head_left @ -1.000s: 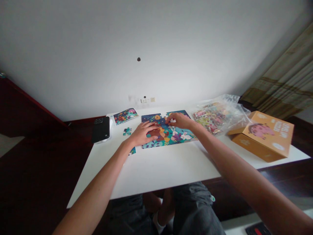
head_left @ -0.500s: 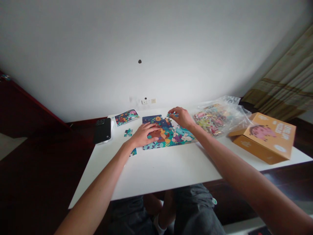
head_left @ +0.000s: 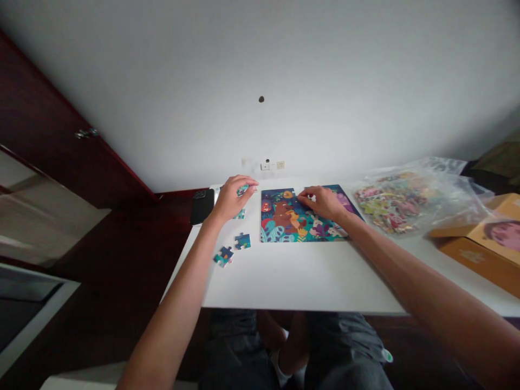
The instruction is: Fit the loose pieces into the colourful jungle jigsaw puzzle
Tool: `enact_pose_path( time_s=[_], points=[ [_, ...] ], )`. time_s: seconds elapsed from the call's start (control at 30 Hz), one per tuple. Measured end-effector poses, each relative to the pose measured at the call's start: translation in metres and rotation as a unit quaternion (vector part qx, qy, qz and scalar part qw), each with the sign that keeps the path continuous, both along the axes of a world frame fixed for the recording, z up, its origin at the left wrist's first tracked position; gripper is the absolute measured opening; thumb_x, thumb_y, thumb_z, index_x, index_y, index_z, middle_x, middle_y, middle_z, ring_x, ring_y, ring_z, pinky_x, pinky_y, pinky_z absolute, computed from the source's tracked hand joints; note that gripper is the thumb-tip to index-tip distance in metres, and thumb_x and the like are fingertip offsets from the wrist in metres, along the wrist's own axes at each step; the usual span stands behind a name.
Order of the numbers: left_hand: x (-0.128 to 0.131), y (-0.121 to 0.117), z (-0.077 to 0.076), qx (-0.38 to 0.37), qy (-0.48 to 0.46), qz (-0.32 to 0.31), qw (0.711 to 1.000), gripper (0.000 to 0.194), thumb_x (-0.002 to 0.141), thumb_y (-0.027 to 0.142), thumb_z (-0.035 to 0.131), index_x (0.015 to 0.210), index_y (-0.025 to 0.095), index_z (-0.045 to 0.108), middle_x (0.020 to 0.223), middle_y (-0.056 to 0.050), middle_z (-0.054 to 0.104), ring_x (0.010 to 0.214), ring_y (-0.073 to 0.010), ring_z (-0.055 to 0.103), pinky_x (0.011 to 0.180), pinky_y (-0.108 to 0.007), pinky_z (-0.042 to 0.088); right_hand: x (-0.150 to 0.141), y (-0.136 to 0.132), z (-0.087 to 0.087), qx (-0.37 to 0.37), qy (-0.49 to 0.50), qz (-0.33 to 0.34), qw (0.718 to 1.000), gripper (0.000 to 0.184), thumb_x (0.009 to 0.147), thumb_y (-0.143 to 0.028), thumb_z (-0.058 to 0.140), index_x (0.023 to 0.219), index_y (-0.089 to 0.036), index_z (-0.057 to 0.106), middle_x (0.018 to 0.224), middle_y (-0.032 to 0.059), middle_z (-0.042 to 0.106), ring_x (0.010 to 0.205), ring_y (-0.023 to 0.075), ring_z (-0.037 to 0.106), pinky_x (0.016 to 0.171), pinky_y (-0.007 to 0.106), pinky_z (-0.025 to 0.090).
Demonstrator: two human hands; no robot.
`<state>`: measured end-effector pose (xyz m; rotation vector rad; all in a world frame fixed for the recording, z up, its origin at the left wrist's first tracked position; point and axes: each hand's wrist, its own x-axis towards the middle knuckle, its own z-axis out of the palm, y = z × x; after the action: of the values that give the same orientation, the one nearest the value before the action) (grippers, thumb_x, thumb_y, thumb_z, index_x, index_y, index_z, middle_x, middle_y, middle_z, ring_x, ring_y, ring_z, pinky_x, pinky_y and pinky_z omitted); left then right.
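My left hand (head_left: 233, 199) reaches to the back left of the table, its thumb and fingers closed at the right edge of a colourful picture card (head_left: 242, 190), which it mostly covers. On the partly joined jigsaw puzzle (head_left: 280, 216), which shows a bear, a fox and rabbits, rests my right hand (head_left: 324, 202). Its fingertips are pinched together at the upper middle, seemingly on a puzzle piece they largely hide. Loose on the table left of the puzzle are a blue-green puzzle piece (head_left: 242, 241) and a dark blue one (head_left: 224, 256); another piece (head_left: 240, 214) shows beside my left wrist.
A black phone (head_left: 202, 207) lies at the table's left edge. To the right of the puzzle are clear plastic bags of pieces (head_left: 396, 203) and an orange box (head_left: 483, 244). Behind the white table (head_left: 284, 281) stands a wall with sockets (head_left: 280, 165).
My left hand has gone from the puzzle to the picture card. My right hand has come down from the puzzle's back edge onto its upper middle. The view has turned left.
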<state>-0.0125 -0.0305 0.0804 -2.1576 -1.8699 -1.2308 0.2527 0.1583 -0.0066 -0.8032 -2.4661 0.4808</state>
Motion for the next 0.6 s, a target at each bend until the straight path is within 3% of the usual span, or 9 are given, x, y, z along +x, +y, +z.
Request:
enact_pose_path(
  time_s=[0.1, 0.2, 0.27, 0.4, 0.5, 0.6],
  points=[
    [0.003, -0.034, 0.032, -0.021, 0.038, 0.015, 0.999, 0.026, 0.100, 0.039, 0.059, 0.113, 0.025, 0.077, 0.121, -0.006, 0.073, 0.119, -0.0241, 0.064, 0.110, -0.040, 0.046, 0.001, -0.001, 0.001, 0.004, 0.004, 0.005, 1.000, 0.032, 0.098, -0.042, 0.057, 0.100, -0.021, 0.081, 0.103, 0.0077, 0.079, 0.088, 0.0240, 0.070, 0.079, 0.032, 0.049],
    [0.010, -0.076, 0.037, -0.062, 0.035, 0.051, 0.996, 0.031, 0.099, 0.042, 0.060, 0.123, 0.028, 0.074, 0.127, -0.005, 0.071, 0.120, -0.0254, 0.064, 0.109, -0.041, 0.048, 0.001, 0.000, 0.001, 0.007, 0.008, 0.009, 1.000, 0.031, 0.098, -0.040, 0.056, 0.099, -0.021, 0.080, 0.103, 0.0078, 0.079, 0.090, 0.0245, 0.070, 0.080, 0.033, 0.049],
    [0.014, -0.106, 0.022, -0.098, 0.048, 0.091, 0.990, 0.036, 0.098, 0.044, 0.061, 0.130, 0.031, 0.070, 0.131, -0.005, 0.069, 0.123, -0.0269, 0.063, 0.111, -0.042, 0.048, 0.002, 0.000, 0.002, 0.004, 0.012, 0.011, 1.000, 0.030, 0.098, -0.039, 0.056, 0.099, -0.021, 0.080, 0.102, 0.0077, 0.079, 0.089, 0.0242, 0.070, 0.080, 0.033, 0.049],
    [0.015, -0.161, -0.035, -0.176, 0.050, 0.170, 0.968, 0.058, 0.095, 0.047, 0.063, 0.152, 0.038, 0.052, 0.144, -0.004, 0.061, 0.134, -0.0298, 0.057, 0.115, -0.046, 0.046, 0.002, 0.001, 0.001, 0.009, 0.018, 0.009, 1.000, 0.030, 0.098, -0.039, 0.056, 0.098, -0.021, 0.080, 0.101, 0.0084, 0.079, 0.088, 0.0247, 0.071, 0.080, 0.034, 0.050],
    [0.017, -0.192, -0.073, -0.200, 0.022, 0.225, 0.953, 0.075, 0.088, 0.052, 0.070, 0.157, 0.035, 0.045, 0.133, -0.008, 0.064, 0.123, -0.0312, 0.062, 0.106, -0.046, 0.053, 0.002, 0.001, 0.001, 0.011, 0.015, 0.011, 1.000, 0.029, 0.098, -0.039, 0.056, 0.097, -0.022, 0.080, 0.100, 0.0079, 0.079, 0.087, 0.0242, 0.071, 0.079, 0.033, 0.050],
    [0.023, -0.204, -0.092, -0.197, 0.037, 0.275, 0.940, 0.071, 0.088, 0.057, 0.069, 0.152, 0.031, 0.053, 0.122, -0.009, 0.065, 0.116, -0.0320, 0.063, 0.100, -0.047, 0.055, 0.001, 0.000, 0.000, 0.012, 0.022, 0.015, 1.000, 0.027, 0.098, -0.037, 0.058, 0.098, -0.022, 0.080, 0.100, 0.0073, 0.078, 0.087, 0.0226, 0.071, 0.079, 0.031, 0.050]
  ],
)
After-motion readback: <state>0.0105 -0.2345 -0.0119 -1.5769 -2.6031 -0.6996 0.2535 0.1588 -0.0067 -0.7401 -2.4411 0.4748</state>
